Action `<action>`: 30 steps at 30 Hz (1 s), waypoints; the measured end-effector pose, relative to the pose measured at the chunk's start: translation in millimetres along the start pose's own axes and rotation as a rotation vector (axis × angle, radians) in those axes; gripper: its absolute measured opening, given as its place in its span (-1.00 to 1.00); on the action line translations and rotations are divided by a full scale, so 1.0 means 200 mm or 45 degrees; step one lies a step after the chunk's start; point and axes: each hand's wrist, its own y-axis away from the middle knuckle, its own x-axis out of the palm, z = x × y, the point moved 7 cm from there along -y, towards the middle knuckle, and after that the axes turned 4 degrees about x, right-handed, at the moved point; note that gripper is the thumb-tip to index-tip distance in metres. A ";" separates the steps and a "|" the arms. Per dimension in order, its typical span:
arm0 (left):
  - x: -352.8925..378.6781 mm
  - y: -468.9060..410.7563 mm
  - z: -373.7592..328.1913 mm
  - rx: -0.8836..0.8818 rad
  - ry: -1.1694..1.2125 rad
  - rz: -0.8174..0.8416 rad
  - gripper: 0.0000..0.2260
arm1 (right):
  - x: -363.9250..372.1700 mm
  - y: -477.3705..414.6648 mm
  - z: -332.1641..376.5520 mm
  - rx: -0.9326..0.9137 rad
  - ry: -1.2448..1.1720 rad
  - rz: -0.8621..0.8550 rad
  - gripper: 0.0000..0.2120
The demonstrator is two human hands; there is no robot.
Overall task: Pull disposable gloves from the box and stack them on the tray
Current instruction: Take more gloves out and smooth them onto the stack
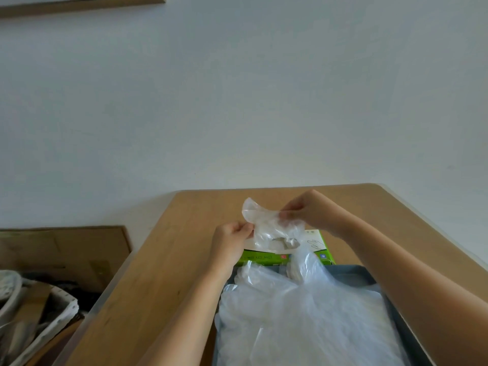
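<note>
Head view: left hand (230,240) fingers, right hand (307,211) fingers pinched closed on clear glove (266,223) above box (315,244).

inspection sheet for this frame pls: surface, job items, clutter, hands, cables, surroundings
Surface: wooden table, against a pale wall.
Job's things: green glove box behind the grey tray; pile of clear gloves on the tray; one glove held above the box opening.
Clutter: nothing seen on the table.
Hands: left hand and right hand each pinch the glove.
Cables: nothing seen.
Surroundings: cardboard and a basket at left, below the table.
</note>
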 end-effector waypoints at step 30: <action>0.00 0.07 -0.19 0.542 -0.450 -0.114 -0.72 | 0.12 -0.03 -0.05 0.280 -0.250 -0.058 -0.65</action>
